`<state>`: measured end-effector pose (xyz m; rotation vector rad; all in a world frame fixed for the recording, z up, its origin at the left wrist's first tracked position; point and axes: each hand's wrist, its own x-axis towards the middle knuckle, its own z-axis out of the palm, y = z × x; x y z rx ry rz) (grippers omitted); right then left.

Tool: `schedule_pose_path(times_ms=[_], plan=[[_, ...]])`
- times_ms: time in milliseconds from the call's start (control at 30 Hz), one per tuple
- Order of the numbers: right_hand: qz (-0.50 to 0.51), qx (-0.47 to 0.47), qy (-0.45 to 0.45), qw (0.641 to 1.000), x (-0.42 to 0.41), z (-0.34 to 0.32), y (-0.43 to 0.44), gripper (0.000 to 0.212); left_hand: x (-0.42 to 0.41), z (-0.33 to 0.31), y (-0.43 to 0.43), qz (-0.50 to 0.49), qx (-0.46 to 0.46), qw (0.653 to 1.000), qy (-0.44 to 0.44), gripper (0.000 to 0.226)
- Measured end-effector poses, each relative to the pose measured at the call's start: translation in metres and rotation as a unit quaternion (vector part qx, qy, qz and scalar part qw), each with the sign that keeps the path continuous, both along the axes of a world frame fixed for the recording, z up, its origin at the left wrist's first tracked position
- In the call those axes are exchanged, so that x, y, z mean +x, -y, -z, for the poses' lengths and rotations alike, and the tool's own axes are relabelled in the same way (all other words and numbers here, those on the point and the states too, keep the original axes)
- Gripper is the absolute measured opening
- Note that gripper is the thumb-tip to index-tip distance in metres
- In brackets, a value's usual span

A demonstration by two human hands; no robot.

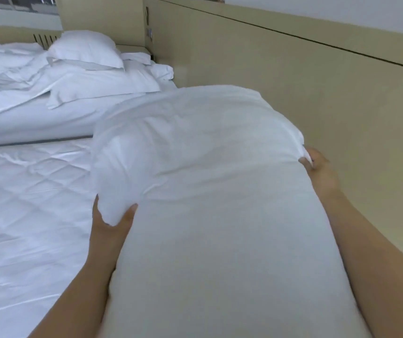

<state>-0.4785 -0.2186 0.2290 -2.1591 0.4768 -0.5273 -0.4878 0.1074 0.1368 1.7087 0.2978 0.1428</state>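
Note:
A large white pillow (210, 191) fills the middle of the view, held up between both hands above the near bed. My left hand (108, 225) grips its left side, thumb on top and fingers hidden underneath. My right hand (317, 167) pinches a fold of the fabric at the pillow's right edge, close to the beige headboard panel. The pillow hides most of both palms.
The near bed (29, 215) has a wrinkled white sheet. A second bed (36, 123) behind it carries two white pillows (85, 50) and rumpled bedding. A beige headboard wall (293, 81) runs along the right side.

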Motion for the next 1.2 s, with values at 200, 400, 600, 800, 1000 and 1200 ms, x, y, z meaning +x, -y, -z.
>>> schedule_pose_path(times_ms=[200, 400, 600, 800, 1000, 1200], plan=[[-0.072, -0.121, -0.353, 0.925, 0.035, 0.075, 0.050, 0.072, 0.018, 0.068, 0.124, 0.103, -0.048, 0.966, -0.234, 0.084], [-0.109, -0.239, -0.411, 0.873, 0.028, 0.137, 0.058, 0.073, 0.040, 0.081, 0.158, 0.116, 0.002, 0.964, -0.238, 0.091], [-0.103, -0.260, -0.381, 0.881, 0.025, 0.141, 0.059, 0.069, 0.042, 0.091, 0.148, 0.120, 0.002, 0.971, -0.209, 0.106], [-0.011, -0.258, -0.368, 0.893, 0.005, 0.138, 0.089, 0.067, 0.054, 0.093, 0.140, 0.057, -0.068, 0.978, -0.191, 0.094], [0.006, -0.216, -0.351, 0.911, -0.006, 0.135, 0.075, 0.065, 0.085, 0.068, 0.132, 0.040, 0.023, 0.998, -0.032, 0.075], [-0.037, -0.285, -0.328, 0.900, -0.006, 0.150, 0.025, 0.066, 0.114, 0.069, 0.100, 0.084, 0.111, 0.982, -0.128, 0.073]])
